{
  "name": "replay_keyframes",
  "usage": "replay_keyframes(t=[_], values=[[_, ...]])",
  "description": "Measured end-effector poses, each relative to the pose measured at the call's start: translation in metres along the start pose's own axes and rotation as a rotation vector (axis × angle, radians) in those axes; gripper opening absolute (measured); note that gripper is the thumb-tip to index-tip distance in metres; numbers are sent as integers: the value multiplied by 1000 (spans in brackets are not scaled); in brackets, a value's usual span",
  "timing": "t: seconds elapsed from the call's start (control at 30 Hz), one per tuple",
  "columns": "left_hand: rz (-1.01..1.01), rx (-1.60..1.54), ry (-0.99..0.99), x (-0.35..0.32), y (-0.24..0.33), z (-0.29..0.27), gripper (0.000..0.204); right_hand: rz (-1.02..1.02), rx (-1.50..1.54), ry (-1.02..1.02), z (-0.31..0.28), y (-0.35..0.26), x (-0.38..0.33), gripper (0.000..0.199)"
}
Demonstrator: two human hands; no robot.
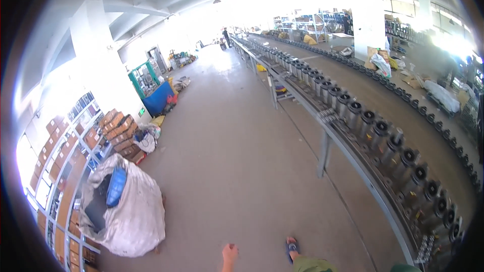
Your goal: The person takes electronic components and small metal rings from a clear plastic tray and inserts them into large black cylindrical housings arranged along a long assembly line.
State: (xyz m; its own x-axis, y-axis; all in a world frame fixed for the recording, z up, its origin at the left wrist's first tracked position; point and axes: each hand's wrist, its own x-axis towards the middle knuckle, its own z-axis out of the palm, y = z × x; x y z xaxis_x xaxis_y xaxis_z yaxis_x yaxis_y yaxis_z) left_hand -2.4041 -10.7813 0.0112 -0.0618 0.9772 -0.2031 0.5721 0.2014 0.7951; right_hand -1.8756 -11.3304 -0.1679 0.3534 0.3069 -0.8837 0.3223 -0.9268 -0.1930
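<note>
My left hand [230,253] hangs low over the bare floor near the bottom of the view. Its fingers look curled in, and nothing shows sticking out of them. It touches nothing; a foot in a dark sandal [292,246] and a green trouser leg [313,265] are to its right. My right hand is out of sight; only a dark green patch of cloth [404,268] shows at the lower edge, beside the conveyor line. On that line [375,163] stands a long row of metal cylinders with black round tops [381,128], nearest to my right side.
A big white woven sack [143,216] with a blue bag in it stands left, beside shelves [65,221] and stacked cartons [121,131]. A walkway [217,136] runs ahead between these and the conveyor's legs [324,153]. Far ahead stands a person [226,38]. A white pillar [367,15] rises right.
</note>
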Motion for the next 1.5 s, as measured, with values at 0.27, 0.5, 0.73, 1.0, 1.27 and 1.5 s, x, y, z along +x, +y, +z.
replay_keyframes(t=[0.27, 0.5, 0.73, 1.0, 1.27, 1.5], values=[[-766, -110, -299, 59, 9, 10, 32, -352, -488, 124, -217, -461, 166, 49], [-952, -255, -369, 273, 45, 45, 33, -676, -225, 443, -394, -944, 186, 46], [-756, -46, -315, 665, 123, 60, 33, -626, -134, 375, -473, -1165, 274, 47], [21, 160, -72, 1249, 355, 76, 29, -44, 452, 416, -515, -1114, 432, 52], [-195, 288, -81, 1468, 457, 94, 21, 84, 115, 42, -641, -1388, 545, 36], [-1053, -305, -206, 1416, 472, 152, 27, -435, -101, 362, -907, -1894, 733, 46]])
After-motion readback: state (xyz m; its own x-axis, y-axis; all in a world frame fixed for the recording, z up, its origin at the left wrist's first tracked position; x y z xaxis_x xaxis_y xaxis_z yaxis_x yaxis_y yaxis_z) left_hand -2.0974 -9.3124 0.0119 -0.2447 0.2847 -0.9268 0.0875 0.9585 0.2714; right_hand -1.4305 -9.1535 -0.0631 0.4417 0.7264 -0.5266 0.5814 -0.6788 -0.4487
